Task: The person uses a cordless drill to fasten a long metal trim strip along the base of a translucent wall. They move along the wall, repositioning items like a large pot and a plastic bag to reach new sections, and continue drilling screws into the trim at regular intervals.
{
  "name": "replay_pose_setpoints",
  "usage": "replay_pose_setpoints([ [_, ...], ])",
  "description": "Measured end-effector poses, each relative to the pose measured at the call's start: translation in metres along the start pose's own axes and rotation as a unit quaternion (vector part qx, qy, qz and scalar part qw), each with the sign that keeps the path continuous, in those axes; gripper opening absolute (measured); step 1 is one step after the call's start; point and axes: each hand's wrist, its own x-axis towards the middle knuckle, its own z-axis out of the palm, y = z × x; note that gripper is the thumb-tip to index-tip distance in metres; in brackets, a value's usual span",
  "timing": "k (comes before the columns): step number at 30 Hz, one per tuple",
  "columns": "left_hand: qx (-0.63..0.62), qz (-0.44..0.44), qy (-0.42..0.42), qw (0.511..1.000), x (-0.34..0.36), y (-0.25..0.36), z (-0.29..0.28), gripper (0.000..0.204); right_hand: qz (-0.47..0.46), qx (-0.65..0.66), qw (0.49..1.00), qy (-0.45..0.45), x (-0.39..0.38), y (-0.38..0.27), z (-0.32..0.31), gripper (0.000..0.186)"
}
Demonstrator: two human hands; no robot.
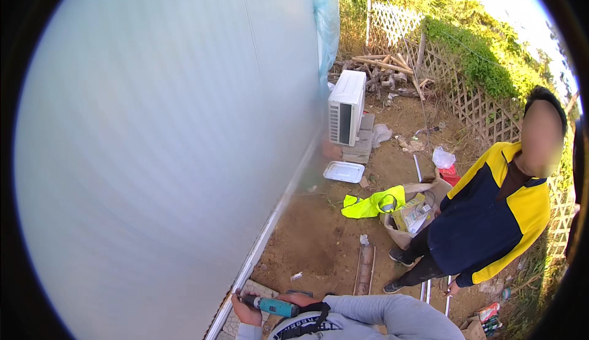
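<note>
Wall: a pale, smooth panel [159, 144] fills my left side, a white base rail [270, 226] running slantwise along its foot.
Ground: brown dirt [307, 242], with a light paving slab [257, 289] just beyond my hands.
Left hand: mine [246, 314] is curled about the dark front end of the teal drill [277, 307].
Right hand: mine [299, 299] lies at the drill's rear; its fingers are partly hidden, so I cannot tell how tightly they close.
Drill place: low in view, in front of my grey sweatshirt [374, 312], near the rail.
Drill axis: nearly level across the view, front end leftward to the wall.
Tight side: panel and rail, close by my left hand.
Roomier side: dirt ahead, up to a rusty channel [364, 269]; a person in a yellow-and-navy jacket [475, 236] stands to the right.
</note>
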Motion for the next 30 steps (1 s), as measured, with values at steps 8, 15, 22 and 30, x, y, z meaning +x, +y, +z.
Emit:
replay_pose_setpoints([
  [8,0.004,-0.059,-0.049,0.997,0.040,-0.013,-0.010,0.025,-0.011,-0.018,0.999,0.049,0.009,0.028,0.015,0.051],
  [15,0.016,-0.123,-0.027,0.992,0.045,-0.030,-0.010,0.024,0.080,-0.025,0.994,0.072,-0.005,0.027,0.024,0.056],
  [22,0.020,-0.136,-0.035,0.990,0.045,-0.037,-0.010,0.023,0.113,0.058,0.989,0.077,-0.016,0.030,0.024,0.042],
  [30,0.079,-0.024,-0.049,0.995,0.053,-0.051,0.066,0.024,0.040,0.086,0.993,0.068,0.007,0.058,-0.056,0.036],
])
